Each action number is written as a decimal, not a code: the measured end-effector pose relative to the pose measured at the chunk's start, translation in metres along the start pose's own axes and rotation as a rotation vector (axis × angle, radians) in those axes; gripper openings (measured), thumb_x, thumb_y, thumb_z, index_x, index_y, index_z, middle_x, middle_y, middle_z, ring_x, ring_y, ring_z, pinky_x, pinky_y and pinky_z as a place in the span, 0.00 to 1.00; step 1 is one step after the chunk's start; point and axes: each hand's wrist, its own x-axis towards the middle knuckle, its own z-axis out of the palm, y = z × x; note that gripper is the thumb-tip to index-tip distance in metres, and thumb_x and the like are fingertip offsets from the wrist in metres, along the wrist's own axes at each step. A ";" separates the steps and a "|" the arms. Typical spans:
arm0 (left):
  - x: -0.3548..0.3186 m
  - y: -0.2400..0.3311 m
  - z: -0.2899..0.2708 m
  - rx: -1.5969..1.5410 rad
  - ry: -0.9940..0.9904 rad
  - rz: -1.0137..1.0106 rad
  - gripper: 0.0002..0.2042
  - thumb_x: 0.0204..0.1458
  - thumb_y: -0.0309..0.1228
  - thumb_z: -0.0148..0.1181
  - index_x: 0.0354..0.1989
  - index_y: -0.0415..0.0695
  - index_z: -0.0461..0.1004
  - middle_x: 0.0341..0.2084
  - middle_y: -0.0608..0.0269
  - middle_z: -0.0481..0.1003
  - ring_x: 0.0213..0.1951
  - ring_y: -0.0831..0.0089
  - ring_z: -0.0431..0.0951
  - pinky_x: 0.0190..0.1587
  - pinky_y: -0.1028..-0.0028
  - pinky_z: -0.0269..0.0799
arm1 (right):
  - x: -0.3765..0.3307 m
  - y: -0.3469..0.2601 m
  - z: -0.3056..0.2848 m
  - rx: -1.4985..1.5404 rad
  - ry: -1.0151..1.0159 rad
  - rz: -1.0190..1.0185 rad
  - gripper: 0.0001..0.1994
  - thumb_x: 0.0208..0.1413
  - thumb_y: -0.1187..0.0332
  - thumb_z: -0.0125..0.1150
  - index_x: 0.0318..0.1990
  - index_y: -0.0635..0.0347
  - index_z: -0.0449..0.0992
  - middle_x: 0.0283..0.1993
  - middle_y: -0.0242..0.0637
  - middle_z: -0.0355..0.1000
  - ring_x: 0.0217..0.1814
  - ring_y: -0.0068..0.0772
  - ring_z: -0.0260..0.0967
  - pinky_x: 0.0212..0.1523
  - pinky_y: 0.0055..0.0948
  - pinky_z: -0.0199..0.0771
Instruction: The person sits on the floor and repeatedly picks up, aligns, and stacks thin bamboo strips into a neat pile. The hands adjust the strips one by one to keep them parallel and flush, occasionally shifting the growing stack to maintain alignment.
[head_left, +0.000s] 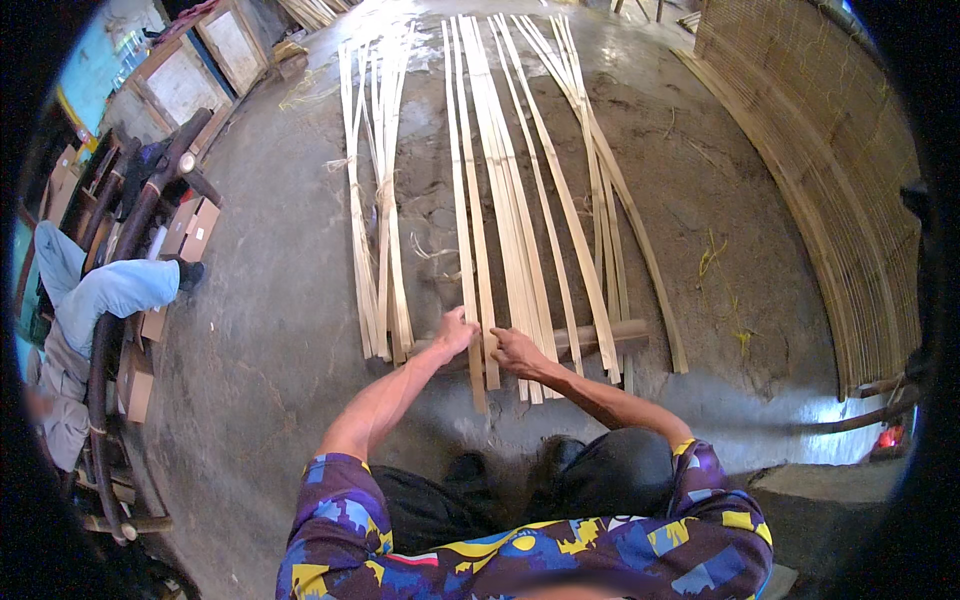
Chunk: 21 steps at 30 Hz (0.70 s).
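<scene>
Long, pale bamboo strips lie lengthwise on the floor in front of me. My left hand (458, 333) is closed at the near end of a bamboo strip (464, 240). Close beside it, my right hand (516, 350) pinches the edge of a neighbouring strip (479, 240), its fingers partly curled. The two hands are only a small gap apart. To the right of these strips, several more lie side by side in a close row (513, 240). Under the near ends runs a wooden log (625, 335), mostly covered by the strips and my hands.
Tied strips (385, 230) lie at the left, and loose ones (600, 190) fan out at the right. A large slatted bamboo screen (800, 150) stands along the right side. On the left, a person in light-blue jeans (125, 288) sits by dark poles and cardboard boxes (190, 228).
</scene>
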 end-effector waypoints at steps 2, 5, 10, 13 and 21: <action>-0.001 -0.001 -0.002 0.018 -0.036 -0.045 0.16 0.41 0.28 0.52 0.40 0.35 0.67 0.25 0.52 0.74 0.28 0.66 0.75 0.31 0.69 0.68 | -0.011 -0.003 0.012 -0.120 0.002 -0.064 0.26 0.45 0.66 0.55 0.53 0.58 0.56 0.37 0.51 0.60 0.34 0.52 0.64 0.30 0.42 0.68; -0.005 0.003 -0.005 0.291 0.088 0.004 0.21 0.42 0.26 0.51 0.47 0.34 0.61 0.36 0.44 0.70 0.40 0.56 0.70 0.42 0.65 0.65 | -0.014 -0.008 0.021 -0.149 -0.028 -0.093 0.28 0.39 0.70 0.57 0.50 0.58 0.51 0.38 0.56 0.53 0.26 0.60 0.62 0.24 0.45 0.67; -0.012 0.013 0.002 0.380 0.095 0.354 0.29 0.43 0.28 0.51 0.56 0.35 0.51 0.49 0.41 0.60 0.51 0.49 0.59 0.54 0.63 0.55 | -0.015 -0.015 0.028 -0.041 0.111 -0.046 0.31 0.36 0.72 0.59 0.50 0.59 0.51 0.38 0.57 0.53 0.29 0.59 0.62 0.28 0.46 0.68; -0.003 0.020 0.022 0.213 0.056 0.178 0.30 0.42 0.28 0.53 0.55 0.34 0.51 0.48 0.40 0.62 0.50 0.53 0.63 0.53 0.65 0.58 | -0.016 -0.014 0.017 -0.033 0.101 -0.032 0.33 0.34 0.73 0.59 0.51 0.60 0.50 0.38 0.57 0.54 0.32 0.59 0.62 0.30 0.46 0.68; 0.009 0.013 0.048 -0.195 -0.124 0.084 0.23 0.39 0.23 0.57 0.48 0.40 0.61 0.35 0.53 0.74 0.39 0.67 0.75 0.41 0.71 0.69 | -0.051 -0.026 0.009 -0.022 0.115 0.039 0.32 0.36 0.73 0.57 0.52 0.60 0.50 0.40 0.57 0.53 0.37 0.58 0.60 0.36 0.43 0.67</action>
